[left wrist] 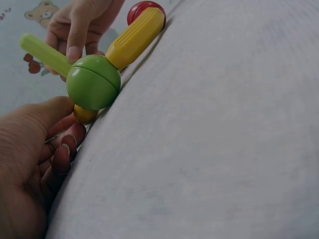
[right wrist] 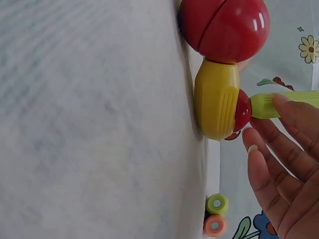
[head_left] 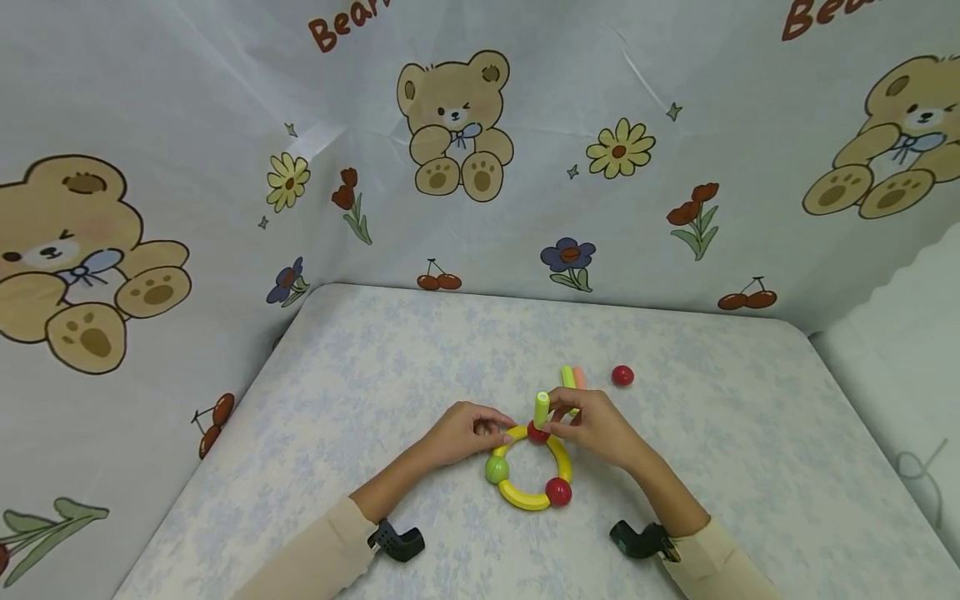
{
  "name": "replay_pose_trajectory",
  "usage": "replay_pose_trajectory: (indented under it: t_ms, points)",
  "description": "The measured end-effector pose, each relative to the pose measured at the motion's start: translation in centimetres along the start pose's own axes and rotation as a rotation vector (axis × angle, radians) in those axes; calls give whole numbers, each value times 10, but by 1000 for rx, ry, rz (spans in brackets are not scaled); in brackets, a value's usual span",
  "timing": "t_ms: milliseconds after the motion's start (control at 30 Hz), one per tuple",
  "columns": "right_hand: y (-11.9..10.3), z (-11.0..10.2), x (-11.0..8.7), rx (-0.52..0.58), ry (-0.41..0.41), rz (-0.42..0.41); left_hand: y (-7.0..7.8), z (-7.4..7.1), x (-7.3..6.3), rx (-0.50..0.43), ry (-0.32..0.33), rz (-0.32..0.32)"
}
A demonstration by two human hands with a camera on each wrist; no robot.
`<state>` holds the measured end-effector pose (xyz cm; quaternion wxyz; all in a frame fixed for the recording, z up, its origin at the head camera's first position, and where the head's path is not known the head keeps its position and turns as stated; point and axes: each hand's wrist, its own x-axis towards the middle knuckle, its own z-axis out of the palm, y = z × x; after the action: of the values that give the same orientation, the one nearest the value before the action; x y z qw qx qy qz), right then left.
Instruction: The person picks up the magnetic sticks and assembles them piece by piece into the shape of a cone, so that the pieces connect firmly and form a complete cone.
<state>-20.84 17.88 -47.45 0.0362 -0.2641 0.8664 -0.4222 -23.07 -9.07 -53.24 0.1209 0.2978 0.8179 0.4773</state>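
Observation:
A ring of yellow curved rods (head_left: 522, 500) lies on the table, joined by a green ball (head_left: 497, 468) at left, a red ball (head_left: 558, 492) at the near right and another red ball (head_left: 536, 432) on the far side. A light green stick (head_left: 542, 408) stands upright on that far ball. My right hand (head_left: 596, 425) pinches the stick between thumb and fingers, seen closely in the right wrist view. With thumb and fingers, my left hand (head_left: 459, 432) holds the yellow curved rod beyond the green ball; in the left wrist view the green ball (left wrist: 93, 82) partly covers this rod.
Behind my right hand lie a yellow-green stick (head_left: 567, 377) and a pink stick (head_left: 580, 378), side by side. A loose red ball (head_left: 622, 376) sits to their right. A bear-print cloth (head_left: 510, 233) hangs along the table's far edge.

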Motion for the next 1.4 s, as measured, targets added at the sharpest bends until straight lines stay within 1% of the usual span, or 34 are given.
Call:
replay_pose_trajectory:
  t_ms: [133,267,367,500,600,700,900,967,1033,1100,1167,1267,1333,1400]
  points:
    - [1,-3,0,7,-21,11,-1,0,0,3,5,1]
    - [3,-13,-1,32,-26,58,0,0,-1,-2,6,-7]
    - [5,-23,-2,12,20,91,-1,0,-1,-5,6,-13]
    - [11,-34,-4,-73,132,129,-1,-1,-1,1,3,-10]
    - [17,-37,-4,-128,199,177,0,-2,-2,2,1,-7]
    - [22,-38,-4,-160,234,231,0,-2,-3,1,0,-13]
    - [30,-39,-4,-175,259,305,4,-1,-2,-10,-7,-22]
    - [30,-39,-5,-173,252,305,4,0,-2,-9,-7,-26]
    - [29,-39,-5,-162,236,289,4,0,-2,-5,-6,-28]
    - [27,-38,-5,-141,198,246,4,1,-1,2,-3,-28]
    - [24,-36,-4,-109,143,191,3,1,-1,9,-1,-26]
    - [20,-32,-3,-62,38,112,3,0,0,14,-3,-23]
    - [17,-28,-3,-26,-24,86,3,0,0,12,-11,-22]
    - [15,-24,-3,4,-79,65,3,-2,0,5,-36,-19]
